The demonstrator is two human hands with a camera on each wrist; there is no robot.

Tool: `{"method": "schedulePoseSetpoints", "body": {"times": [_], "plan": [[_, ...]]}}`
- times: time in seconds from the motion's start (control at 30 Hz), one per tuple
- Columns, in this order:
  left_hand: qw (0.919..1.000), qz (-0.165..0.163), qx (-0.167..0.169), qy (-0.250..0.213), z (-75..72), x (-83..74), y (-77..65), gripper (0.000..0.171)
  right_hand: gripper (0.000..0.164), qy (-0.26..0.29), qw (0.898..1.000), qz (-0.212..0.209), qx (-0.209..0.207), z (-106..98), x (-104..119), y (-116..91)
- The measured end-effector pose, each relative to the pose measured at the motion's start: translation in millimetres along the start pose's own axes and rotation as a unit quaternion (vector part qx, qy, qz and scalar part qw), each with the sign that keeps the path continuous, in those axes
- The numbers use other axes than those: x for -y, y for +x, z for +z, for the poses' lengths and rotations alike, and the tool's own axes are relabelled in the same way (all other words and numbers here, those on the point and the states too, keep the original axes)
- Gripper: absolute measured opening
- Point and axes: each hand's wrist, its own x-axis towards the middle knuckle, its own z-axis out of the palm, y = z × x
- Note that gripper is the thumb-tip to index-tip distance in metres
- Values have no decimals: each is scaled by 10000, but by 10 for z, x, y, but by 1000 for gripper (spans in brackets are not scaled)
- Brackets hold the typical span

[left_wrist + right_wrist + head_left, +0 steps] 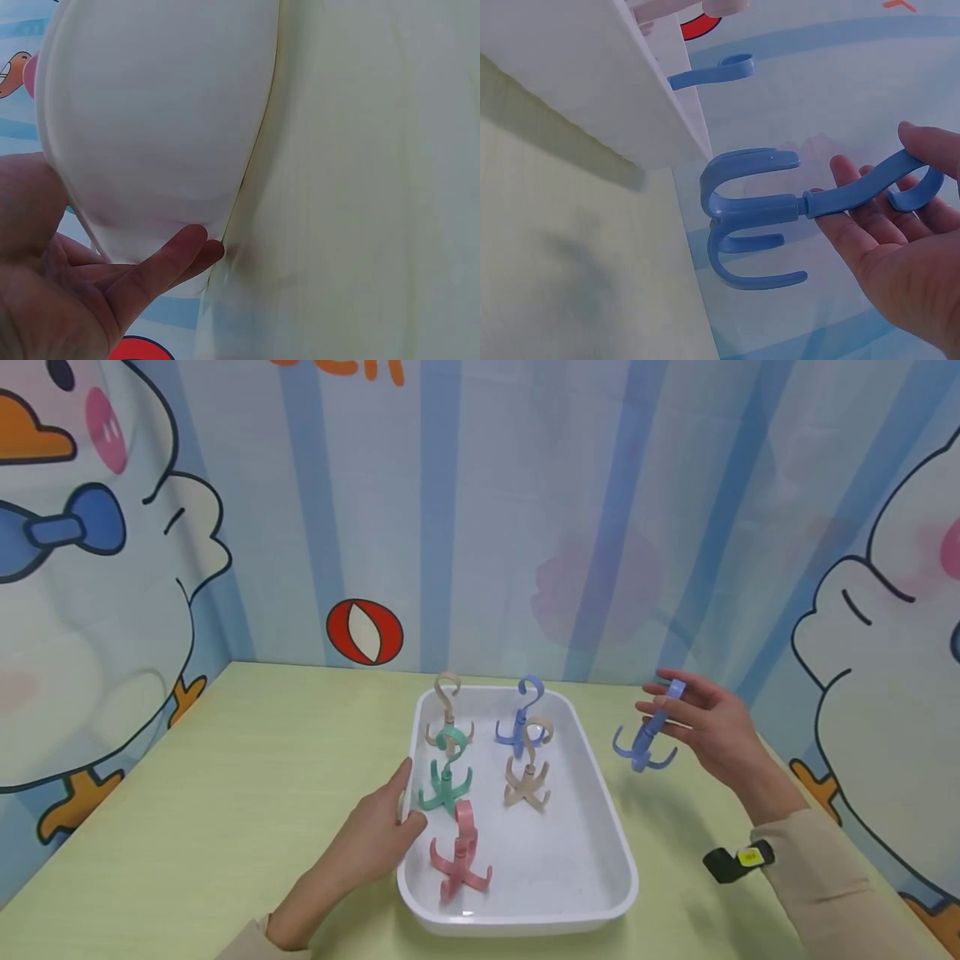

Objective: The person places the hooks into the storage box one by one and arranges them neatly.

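My right hand holds a blue multi-prong hanging hook in the air to the right of a white tray. In the right wrist view the thumb and fingers pinch the curved top of this blue hook, its prongs pointing away from the palm. At the tray's left side, my left hand grips the rim, the thumb over the edge and fingers against the outer wall. Inside stand a green hook, a pink hook, another blue hook and two beige hooks.
The tray rests on a pale yellow-green table. Behind it hangs a striped blue curtain with cartoon ducks at both sides. A black strap with a yellow tag is on the right wrist.
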Motion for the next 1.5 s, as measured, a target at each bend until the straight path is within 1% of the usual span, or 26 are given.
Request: {"method": "schedulePoseSetpoints", "body": {"times": [0.07,0.23,0.5,0.67,0.87,1.1,1.33,1.5], "plan": [[10000,-31,7,13,3,-1,2,78,46,-28,10000,-30,61,25,22,-5],[10000,15,-4,-11,-4,-5,6,78,42,-79,9998,-57,186,89,86,-23],[10000,69,-13,-65,-7,-8,-3,78,40,-57,9996,7,262,170,161,-61],[10000,-46,11,-75,6,-12,3,78,42,-125,9993,15,352,231,213,-83],[10000,-42,11,-85,12,-3,11,78,39,-174,9989,7,435,335,291,-143],[10000,-54,7,-73,28,6,15,78,35,-363,9975,-163,589,440,324,-200],[10000,-27,11,-78,29,12,14,78,34,-444,9964,-236,679,531,356,-257],[10000,-31,14,-65,31,14,14,78,33,-483,9945,-360,851,599,371,-301]]}}
